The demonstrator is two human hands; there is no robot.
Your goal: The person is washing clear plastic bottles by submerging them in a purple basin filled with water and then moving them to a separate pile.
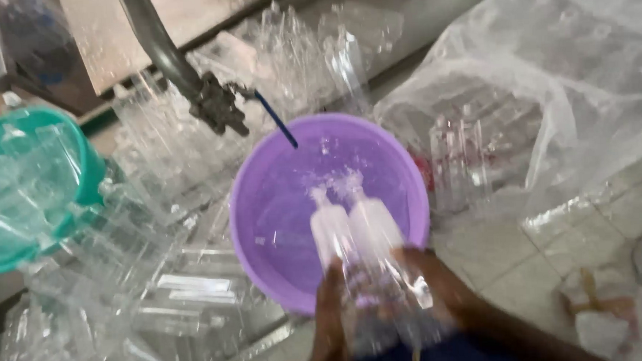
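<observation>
I hold two clear plastic bottles [357, 233] necks-first over the purple basin [265, 235] — left hand [331, 312] and right hand [444, 291] each clasp one — mid-rinse, I judge; next needs a steady tilt.

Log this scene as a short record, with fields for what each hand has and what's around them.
left hand: holds one clear plastic bottle, neck pointing away
right hand: holds second clear bottle, side by side with the first
under bottles: purple basin with water
left side: teal bucket, heap of clear bottles
right side: clear plastic bag
above basin: metal tap
</observation>
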